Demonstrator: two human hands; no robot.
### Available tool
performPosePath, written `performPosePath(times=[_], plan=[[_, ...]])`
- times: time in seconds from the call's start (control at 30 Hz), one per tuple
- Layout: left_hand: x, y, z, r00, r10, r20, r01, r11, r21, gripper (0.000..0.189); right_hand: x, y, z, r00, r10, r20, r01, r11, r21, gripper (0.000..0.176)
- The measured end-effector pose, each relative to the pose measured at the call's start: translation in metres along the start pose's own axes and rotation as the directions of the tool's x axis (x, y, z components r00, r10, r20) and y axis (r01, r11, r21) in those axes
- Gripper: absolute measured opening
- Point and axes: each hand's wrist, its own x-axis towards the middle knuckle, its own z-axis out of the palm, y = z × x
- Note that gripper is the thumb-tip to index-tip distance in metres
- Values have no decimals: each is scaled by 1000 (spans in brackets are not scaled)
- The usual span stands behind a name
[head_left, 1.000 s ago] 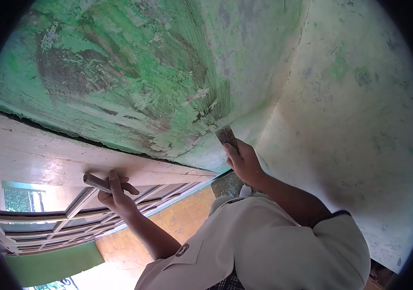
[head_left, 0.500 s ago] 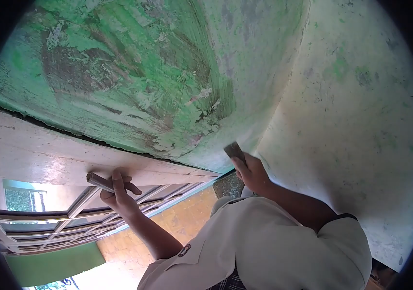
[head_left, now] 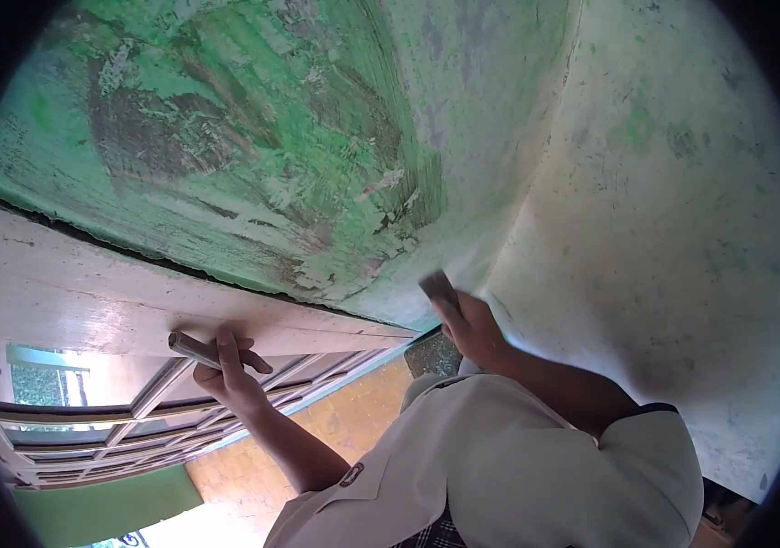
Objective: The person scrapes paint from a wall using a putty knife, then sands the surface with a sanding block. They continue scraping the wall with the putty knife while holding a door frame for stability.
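Note:
My right hand (head_left: pixel 474 331) is closed around a flat, dark scraper (head_left: pixel 439 289), its blade slightly blurred and close to the green wall near the corner. The wall (head_left: pixel 253 137) is patchy, with paint scraped away to grey and white in places. Lower left, my left hand (head_left: pixel 237 376) grips a short round rod (head_left: pixel 195 349) with a pale end, its fingers partly wrapped and the index finger near the pale wooden frame (head_left: pixel 98 306).
A whitish wall (head_left: pixel 682 228) with green patches meets the green one on the right. Below the frame are window panes with wooden bars (head_left: pixel 134 402). Orange floor tiles (head_left: pixel 335 416) and a dark speckled patch (head_left: pixel 433 354) lie beneath.
The scraper in my right hand has shifted very slightly left and down, and looks more blurred. My left hand and the rod sit a little lower and to the right in view.

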Motion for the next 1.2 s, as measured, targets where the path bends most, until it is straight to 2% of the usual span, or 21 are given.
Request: performPosePath(times=[0.07, 0.1, 0.17, 0.2, 0.27, 0.33, 0.4, 0.47, 0.5, 0.6, 0.63, 0.67, 0.73, 0.77, 0.83, 0.87, 0.93, 0.97, 1.03, 1.17, 1.2], plan=[[0, 4, 4, 1000, -6, -11, 7, 1000, 8, 27, 31, -62, 10, 993, -108, -48, 114, 984, 139, 22], [-1, 5, 5, 1000, -10, -27, 10, 1000, 18, 28, 31, -87, 12, 993, -108, -45, 113, 984, 138, 22], [-2, 6, 1, 1000, -17, -15, 17, 1000, 15, 30, 29, -120, 17, 986, -159, 55, 137, 949, 284, 24], [0, 6, 0, 1000, -21, 8, 21, 1000, 4, 32, 24, -112, 20, 985, -166, 49, 145, 946, 290, 24], [2, 5, -2, 999, -9, 31, 9, 1000, -4, 31, 5, -73, 20, 997, -61, 46, 55, 990, 130, 24], [1, 5, -2, 999, -31, 22, 30, 999, 24, 31, -12, -24, 9, 1000, -14, 24, 11, 994, 113, 23], [1, 6, -1, 999, -34, 20, 33, 999, 23, 31, -10, -18, 4, 999, 41, 7, -41, 994, 104, 23], [1, 8, 0, 999, -22, 31, 22, 1000, 10, 31, 12, -42, 2, 993, 79, -84, -77, 996, 35, 24], [1, 7, -1, 999, -25, 37, 24, 1000, 12, 31, 24, -61, 7, 995, -37, -88, 51, 984, 169, 25], [1, 4, -4, 999, -24, 42, 23, 1000, 19, 30, 25, -77, 18, 995, -99, -18, 100, 960, 261, 25], [0, 5, -3, 999, -21, 31, 21, 1000, 11, 30, 21, -75, 16, 995, -96, -19, 98, 978, 186, 25], [1, 6, -1, 1000, -14, 24, 14, 1000, -1, 30, 12, -66, 15, 995, -98, -26, 101, 977, 189, 25], [2, 5, -3, 999, -28, 36, 28, 1000, 0, 30, -6, -35, 13, 998, 38, -57, -30, 990, 138, 25], [2, 4, -4, 998, -51, 40, 50, 999, 8, 30, -13, -19, 9, 997, 34, -64, -25, 991, 134, 25], [1, 2, -4, 998, -38, 46, 39, 999, -1, 31, -23, 4, 4, 983, 169, -73, -163, 983, 83, 25], [1, 1, -4, 998, -29, 52, 29, 1000, -1, 31, -12, -12, 6, 982, 171, -80, -164, 983, 83, 25], [1, 1, -6, 997, -37, 64, 36, 999, 9, 31, 20, -55, 10, 990, 10, -141, 2, 996, 86, 25], [1, 2, -5, 997, -42, 70, 41, 999, 15, 31, 24, -75, 16, 989, 8, -146, 3, 997, 79, 25], [1, 4, -5, 997, -46, 67, 45, 999, 17, 31, 29, -105, 27, 985, -159, -67, 170, 954, 245, 25], [3, 0, -10, 992, -38, 120, 39, 999, -7, 30, 2, -72, 28, 992, -97, -80, 108, 983, 148, 27], [2, -1, -11, 988, -45, 146, 45, 999, -2, 29, -10, -47, 25, 997, 4, -82, 5, 994, 107, 27]])
